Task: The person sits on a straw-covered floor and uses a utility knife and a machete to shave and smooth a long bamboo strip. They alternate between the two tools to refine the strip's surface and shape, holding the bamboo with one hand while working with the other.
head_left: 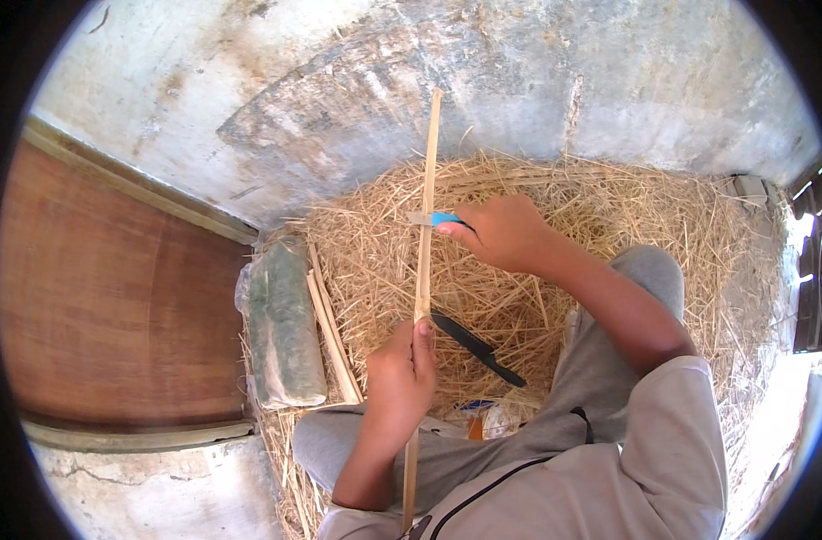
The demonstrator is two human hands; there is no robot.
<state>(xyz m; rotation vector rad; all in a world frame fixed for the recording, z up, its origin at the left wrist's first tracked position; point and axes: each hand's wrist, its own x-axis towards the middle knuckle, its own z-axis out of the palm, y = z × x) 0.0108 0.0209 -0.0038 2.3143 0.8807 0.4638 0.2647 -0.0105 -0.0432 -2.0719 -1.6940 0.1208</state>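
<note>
Left hand (399, 371) closed round long bamboo strip (424, 261), thumb up along it. Right hand (504, 232) fisted on blue-handled knife (433, 219), blade touching strip, farther up. Strip runs near to far over straw pile (609, 216). Black knife (477, 348) lies on straw right of left hand. Spare strips (332, 337), wrapped bundle (287, 324) left. Strip's near end hidden behind shirt; knife handle mostly covered by fingers.

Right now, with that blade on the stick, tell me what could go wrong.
1. The knife in the right hand meets the stick above the left hand; a slip down the stick could cut that thumb.
2. The long thin stick may split or bend under the blade.
3. A second, dark knife lies loose in the straw near the leg.
</note>
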